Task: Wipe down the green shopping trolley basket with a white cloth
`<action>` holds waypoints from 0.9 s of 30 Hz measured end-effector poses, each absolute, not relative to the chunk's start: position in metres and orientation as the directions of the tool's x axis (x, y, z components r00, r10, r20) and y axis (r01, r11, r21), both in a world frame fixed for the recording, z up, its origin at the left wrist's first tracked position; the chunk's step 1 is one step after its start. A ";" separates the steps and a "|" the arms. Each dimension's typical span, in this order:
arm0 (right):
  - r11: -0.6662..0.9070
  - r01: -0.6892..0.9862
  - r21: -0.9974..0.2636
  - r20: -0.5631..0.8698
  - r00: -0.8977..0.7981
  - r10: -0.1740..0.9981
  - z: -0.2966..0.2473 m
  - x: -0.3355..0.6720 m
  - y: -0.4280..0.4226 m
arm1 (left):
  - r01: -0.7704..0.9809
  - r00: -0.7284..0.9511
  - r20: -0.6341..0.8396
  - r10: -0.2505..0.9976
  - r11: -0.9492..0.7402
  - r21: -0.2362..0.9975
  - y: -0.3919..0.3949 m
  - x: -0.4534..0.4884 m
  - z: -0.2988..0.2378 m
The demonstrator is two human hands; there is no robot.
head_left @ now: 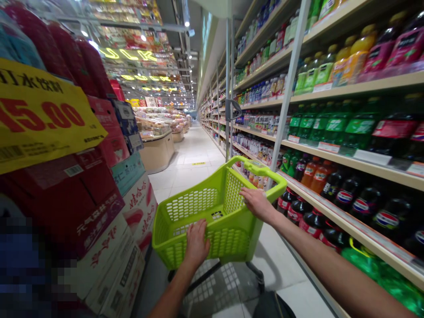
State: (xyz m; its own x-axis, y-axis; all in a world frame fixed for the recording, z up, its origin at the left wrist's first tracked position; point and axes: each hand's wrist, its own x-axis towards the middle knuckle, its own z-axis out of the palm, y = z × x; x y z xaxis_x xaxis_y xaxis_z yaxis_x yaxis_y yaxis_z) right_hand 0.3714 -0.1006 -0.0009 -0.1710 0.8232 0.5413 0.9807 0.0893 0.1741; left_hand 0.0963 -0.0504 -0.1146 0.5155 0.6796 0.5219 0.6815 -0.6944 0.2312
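A lime-green plastic shopping cart [228, 240] stands side-on in front of me, with perforated walls and dark legs. My left hand [198, 240] is closed over the near side rim, its fingers bent into the basket. Closer to the handle end, my right hand [256, 202] grips the same rim with its fingertips inside. The push handle [276, 191] points to the right, towards the shelves. Apart from a small dark-and-white patch on its floor, no goods show in the basket.
Tall drink shelves [331, 152] line the right side, close to the handle. Stacked drink cartons [112, 265] with a yellow price sign [43, 115] rise on the left. Ahead, a tiled aisle [195, 148] runs past rounded display counters [157, 152].
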 end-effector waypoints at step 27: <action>0.019 1.000 0.010 0.675 -0.021 0.738 -0.007 0.415 -0.124 | 0.688 0.513 0.480 0.711 -0.676 0.265 -0.059 0.098 -0.109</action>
